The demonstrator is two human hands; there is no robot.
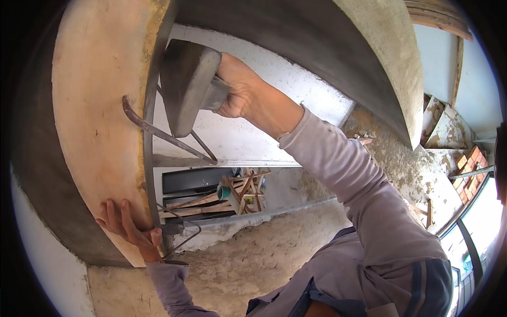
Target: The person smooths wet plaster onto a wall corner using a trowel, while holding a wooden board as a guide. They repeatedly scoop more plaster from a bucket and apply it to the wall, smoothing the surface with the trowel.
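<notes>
My right hand (236,87) grips the handle of a dark grey plastering float (185,84), held up beside the edge of a long pale wooden board (100,79). My left hand (125,227) rests lower on the board's face, fingers apart. A bent metal rod (158,138) crosses the board's edge just below the float, its hooked end on the board's face. Another thin bent rod (193,238) sits lower, beside my left hand. Dark grey plaster (37,132) borders the board on the left.
A dark plastered overhang (327,37) curves across the top right. Below lie a white ledge (253,145), timber offcuts (243,193) and a rough mortar-stained floor (253,248). Red bricks (470,171), leaning slabs (446,129) and poles (470,173) are at the far right.
</notes>
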